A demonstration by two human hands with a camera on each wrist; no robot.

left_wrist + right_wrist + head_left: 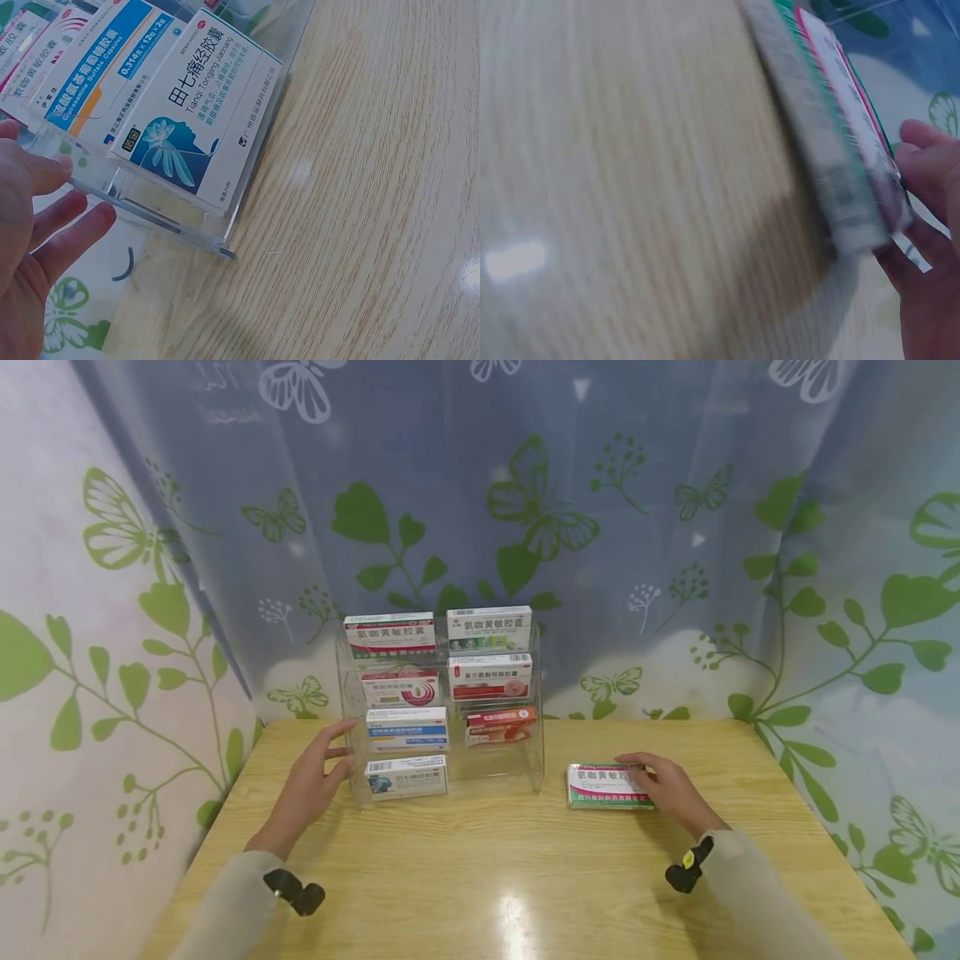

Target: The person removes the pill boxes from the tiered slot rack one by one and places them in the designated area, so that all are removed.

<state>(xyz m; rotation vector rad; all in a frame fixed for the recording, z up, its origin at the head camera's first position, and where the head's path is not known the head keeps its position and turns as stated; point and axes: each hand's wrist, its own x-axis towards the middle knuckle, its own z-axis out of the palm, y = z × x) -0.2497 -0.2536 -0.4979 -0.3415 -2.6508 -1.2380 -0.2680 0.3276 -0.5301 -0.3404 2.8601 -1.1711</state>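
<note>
At the left, the left hand [303, 789] is beside the clear rack [487, 765] on the wooden table [442, 885]; its fingers are apart and relaxed, and they meet the rack's left side. The left wrist view shows this contact nearer: the thumb lies at the edge of the clear panel. Only there one can read "Tianqi Tongjing" on the bottom-left box [187, 112] and "Glucosamine Sulfate Capsules" on the blue-and-white box [97, 71]. The head view alone gives all of the rack, with boxes in two columns. To the right of the rack, well apart from the left hand, is the white, pink and green box [606, 785]. The right hand [678, 793] grips its right end. The right wrist view, though blurred, shows its side face and a shadow on the table; whether it touches the wood, I cannot tell.
</note>
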